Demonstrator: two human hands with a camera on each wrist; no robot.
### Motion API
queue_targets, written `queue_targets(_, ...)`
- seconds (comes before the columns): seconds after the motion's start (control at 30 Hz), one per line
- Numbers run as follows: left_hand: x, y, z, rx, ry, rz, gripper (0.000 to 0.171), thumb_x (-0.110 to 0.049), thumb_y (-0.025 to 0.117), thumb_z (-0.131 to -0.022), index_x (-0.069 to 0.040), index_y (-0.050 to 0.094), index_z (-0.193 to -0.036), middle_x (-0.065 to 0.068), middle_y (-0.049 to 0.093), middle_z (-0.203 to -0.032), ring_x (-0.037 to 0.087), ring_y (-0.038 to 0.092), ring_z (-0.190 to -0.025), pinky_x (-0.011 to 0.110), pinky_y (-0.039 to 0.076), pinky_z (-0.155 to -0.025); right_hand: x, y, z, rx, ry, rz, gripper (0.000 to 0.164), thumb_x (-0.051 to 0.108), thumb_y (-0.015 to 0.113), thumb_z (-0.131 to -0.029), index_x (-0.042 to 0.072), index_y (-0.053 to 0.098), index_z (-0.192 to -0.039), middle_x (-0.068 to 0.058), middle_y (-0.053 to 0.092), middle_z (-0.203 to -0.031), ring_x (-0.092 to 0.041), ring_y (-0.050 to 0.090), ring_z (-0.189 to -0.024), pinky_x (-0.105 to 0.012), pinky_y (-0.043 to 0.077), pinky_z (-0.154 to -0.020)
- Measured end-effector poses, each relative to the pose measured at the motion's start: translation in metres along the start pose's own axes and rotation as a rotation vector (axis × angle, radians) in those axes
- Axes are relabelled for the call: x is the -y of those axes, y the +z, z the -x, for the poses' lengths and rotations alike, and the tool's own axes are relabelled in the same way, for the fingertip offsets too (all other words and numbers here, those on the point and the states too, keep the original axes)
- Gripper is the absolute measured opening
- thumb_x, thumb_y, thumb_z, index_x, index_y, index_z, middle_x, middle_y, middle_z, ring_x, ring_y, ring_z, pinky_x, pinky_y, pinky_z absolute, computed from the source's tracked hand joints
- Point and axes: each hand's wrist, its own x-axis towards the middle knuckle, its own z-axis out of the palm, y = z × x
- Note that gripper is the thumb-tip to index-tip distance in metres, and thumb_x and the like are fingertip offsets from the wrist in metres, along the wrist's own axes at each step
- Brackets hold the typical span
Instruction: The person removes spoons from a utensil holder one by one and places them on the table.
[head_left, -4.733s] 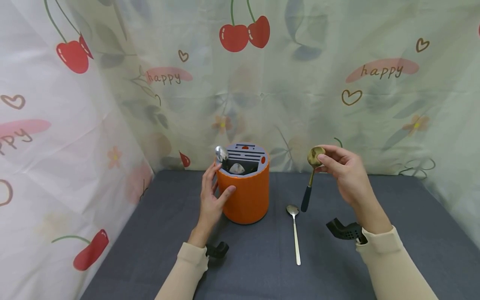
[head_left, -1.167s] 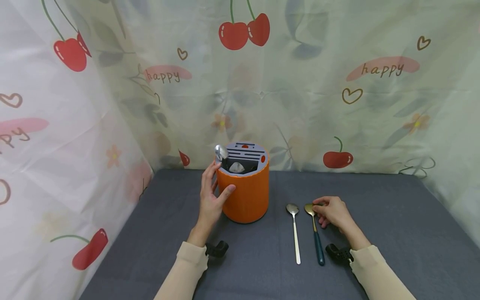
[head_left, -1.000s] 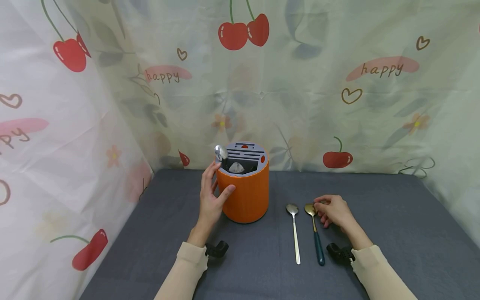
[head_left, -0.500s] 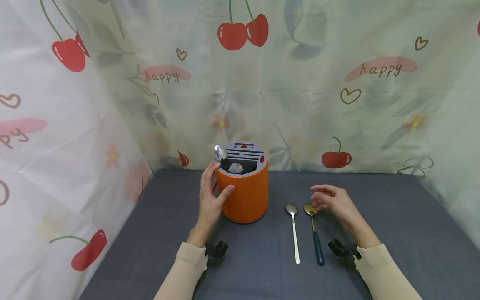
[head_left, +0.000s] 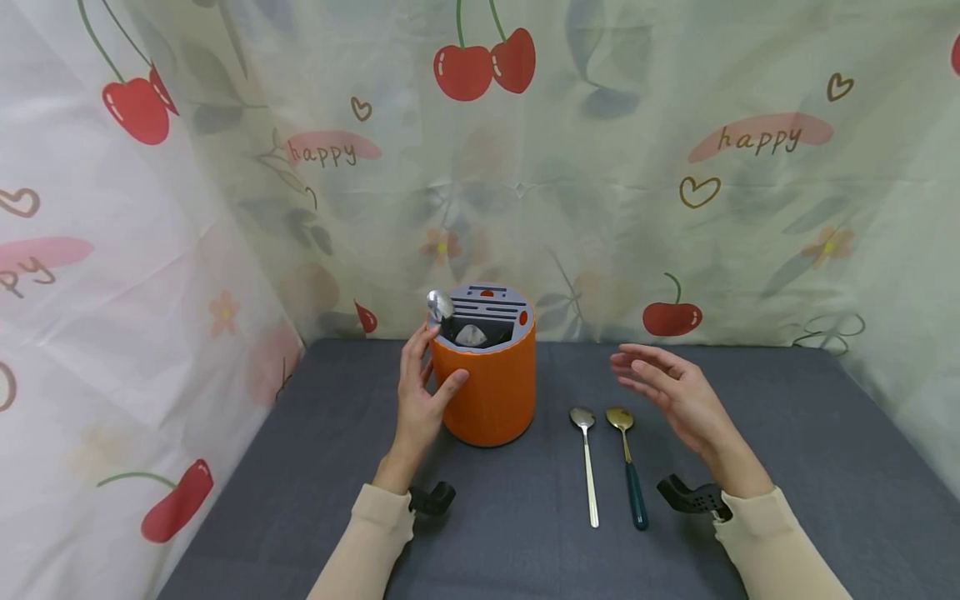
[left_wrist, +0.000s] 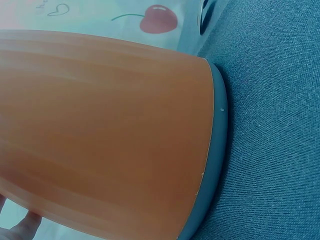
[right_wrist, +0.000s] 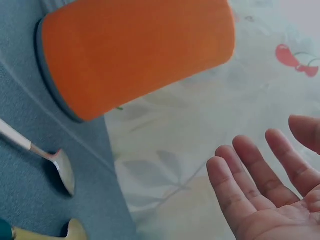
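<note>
Left hand curved, thumb apart, and right hand aloft, fingers loosely straight.

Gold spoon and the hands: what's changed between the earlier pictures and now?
The right hand lowered the gold spoon onto the table, right of the silver spoon lying there, then let go and lifted away. The left hand still grips the orange holder; holder and silver spoon stayed put.

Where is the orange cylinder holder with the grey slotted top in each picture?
Head: the orange cylinder holder stands upright near the middle.
Left wrist: the holder appears sideways, filling left and centre.
Right wrist: the holder appears tilted, at the top, left of centre.
Shared landmark: grey-blue tablecloth under it.
</note>
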Motion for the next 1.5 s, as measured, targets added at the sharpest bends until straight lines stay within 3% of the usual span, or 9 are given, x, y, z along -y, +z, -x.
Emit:
queue_targets(0.7, 0.002, 0.0, 0.002, 0.009, -0.011, 0.02, 0.068, 0.005, 0.069, -0.095, -0.005, 0.04, -0.156, 0.019, 0.028, -0.165, 0.038, 0.031, -0.149, 0.075, 0.025, -0.115, 0.031, 0.011, 0.002, -0.043, -0.101, 0.02, 0.037, 0.004, 0.053, -0.108, -0.006, 0.055, -0.144, -0.011, 0.069, -0.13, -0.022, 0.065, -0.125, -0.033, 0.051, -0.106)
queue_targets(1.17, 0.0, 0.0, 0.003, 0.007, -0.023, 0.018, 0.067, 0.006, 0.069, -0.096, -0.003, 0.039, -0.156, 0.02, 0.027, -0.165, 0.04, 0.03, -0.149, 0.075, 0.024, -0.116, 0.056, 0.025, -0.018, 0.035, -0.1, 0.073, 0.036, 0.007, 0.056, -0.108, 0.001, 0.059, -0.143, -0.006, 0.069, -0.131, -0.018, 0.064, -0.124, -0.028, 0.05, -0.107)
queue_targets(1.5, 0.0, 0.001, 0.0, 0.004, -0.02, 0.013, 0.067, 0.006, 0.069, -0.096, -0.004, 0.04, -0.155, 0.02, 0.027, -0.165, 0.04, 0.03, -0.149, 0.075, 0.024, -0.116, 0.065, 0.037, -0.027, 0.066, -0.098, 0.106, 0.037, 0.011, 0.057, -0.108, 0.003, 0.059, -0.144, -0.017, 0.064, -0.137, -0.019, 0.064, -0.126, -0.029, 0.048, -0.109)
